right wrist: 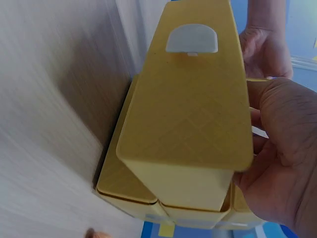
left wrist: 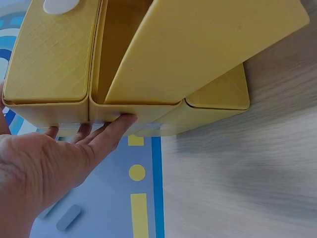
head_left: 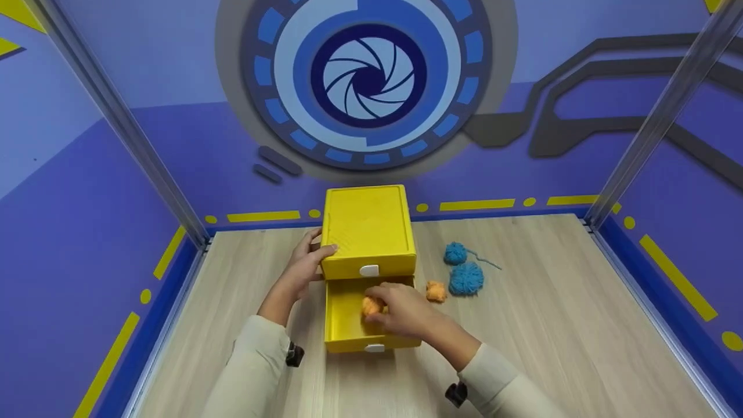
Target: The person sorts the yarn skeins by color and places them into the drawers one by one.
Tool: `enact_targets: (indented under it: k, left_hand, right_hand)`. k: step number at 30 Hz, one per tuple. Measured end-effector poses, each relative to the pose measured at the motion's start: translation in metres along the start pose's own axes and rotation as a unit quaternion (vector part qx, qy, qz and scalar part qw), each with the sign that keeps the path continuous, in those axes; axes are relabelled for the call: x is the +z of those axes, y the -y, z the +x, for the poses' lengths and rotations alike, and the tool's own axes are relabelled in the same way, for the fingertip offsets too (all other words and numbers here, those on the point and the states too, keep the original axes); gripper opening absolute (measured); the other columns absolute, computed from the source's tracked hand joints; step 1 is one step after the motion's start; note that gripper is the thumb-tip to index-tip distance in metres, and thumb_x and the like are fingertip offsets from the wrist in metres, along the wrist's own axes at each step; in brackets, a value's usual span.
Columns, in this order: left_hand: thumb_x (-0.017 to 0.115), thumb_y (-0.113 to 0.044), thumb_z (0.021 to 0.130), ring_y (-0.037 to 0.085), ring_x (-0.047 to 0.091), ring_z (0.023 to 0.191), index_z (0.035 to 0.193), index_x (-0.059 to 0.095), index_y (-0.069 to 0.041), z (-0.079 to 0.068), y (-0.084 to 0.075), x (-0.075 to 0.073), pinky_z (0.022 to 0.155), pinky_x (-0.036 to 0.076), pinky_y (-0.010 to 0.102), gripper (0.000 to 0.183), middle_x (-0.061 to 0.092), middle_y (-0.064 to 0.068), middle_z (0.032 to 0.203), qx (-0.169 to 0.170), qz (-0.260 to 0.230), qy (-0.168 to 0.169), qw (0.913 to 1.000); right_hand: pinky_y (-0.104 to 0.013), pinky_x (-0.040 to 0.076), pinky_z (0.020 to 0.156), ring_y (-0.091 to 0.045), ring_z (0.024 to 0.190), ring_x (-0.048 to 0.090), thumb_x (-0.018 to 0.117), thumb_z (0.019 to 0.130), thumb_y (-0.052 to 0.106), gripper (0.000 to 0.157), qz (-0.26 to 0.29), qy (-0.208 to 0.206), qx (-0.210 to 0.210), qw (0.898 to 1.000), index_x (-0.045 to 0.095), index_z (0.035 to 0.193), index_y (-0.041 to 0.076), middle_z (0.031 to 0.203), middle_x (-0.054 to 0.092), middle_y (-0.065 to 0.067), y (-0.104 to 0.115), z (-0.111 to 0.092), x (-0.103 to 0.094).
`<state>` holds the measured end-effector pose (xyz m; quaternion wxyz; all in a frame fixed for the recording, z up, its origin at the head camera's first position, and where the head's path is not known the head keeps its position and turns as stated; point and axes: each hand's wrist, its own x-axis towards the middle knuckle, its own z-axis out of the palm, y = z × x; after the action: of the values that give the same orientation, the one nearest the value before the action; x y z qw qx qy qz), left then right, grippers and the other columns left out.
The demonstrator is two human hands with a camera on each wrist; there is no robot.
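Note:
A yellow drawer cabinet [head_left: 367,223] stands on the table with its middle drawer [head_left: 342,325] pulled out. Along the cabinet's left side my left hand [head_left: 300,270] rests, its thumb at the upper edge; straight fingers [left wrist: 111,131] press the side wall in the left wrist view. Inside the drawer, my right hand [head_left: 406,310] pinches a small orange yarn ball [head_left: 371,306] between thumb and fingers. The right wrist view has that hand [right wrist: 285,153] at the drawer's side, the ball hidden behind the drawer front [right wrist: 185,109].
Right of the cabinet lie another orange yarn ball [head_left: 436,291], a large blue yarn ball [head_left: 466,278] and a smaller blue one [head_left: 455,253] with a loose tail of yarn. A printed blue wall [head_left: 464,180] closes off the back of the table [head_left: 557,325].

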<state>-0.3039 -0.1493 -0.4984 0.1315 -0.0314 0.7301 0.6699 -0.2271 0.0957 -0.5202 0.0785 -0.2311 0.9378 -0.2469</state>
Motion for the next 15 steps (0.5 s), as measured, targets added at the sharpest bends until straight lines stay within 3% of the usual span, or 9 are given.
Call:
enact_targets:
  k: [7, 15]
  left_hand:
    - [0.069, -0.038, 0.100, 0.035, 0.062, 0.135, 0.166, 0.032, -0.027, -0.001, -0.001, -0.001, 0.112, 0.053, 0.062, 0.076, 0.049, 0.016, 0.160, -0.005, 0.004, 0.002, 1.0000]
    - [0.070, -0.038, 0.100, 0.034, 0.062, 0.135, 0.165, 0.033, -0.028, 0.000, -0.001, -0.002, 0.113, 0.053, 0.061, 0.076, 0.050, 0.015, 0.159, -0.007, 0.003, 0.001, 1.0000]
  right_hand:
    - [-0.042, 0.058, 0.106, -0.015, 0.103, 0.065, 0.080, 0.096, 0.036, 0.049, 0.004, 0.027, 0.005, 1.000, 0.070, 0.140, 0.016, 0.126, 0.077, 0.000, 0.007, 0.012, 0.005]
    - [-0.041, 0.058, 0.105, -0.016, 0.101, 0.065, 0.082, 0.095, 0.031, 0.045, -0.018, 0.025, -0.006, 0.999, 0.073, 0.136, 0.015, 0.125, 0.078, -0.002, 0.010, 0.022, 0.009]
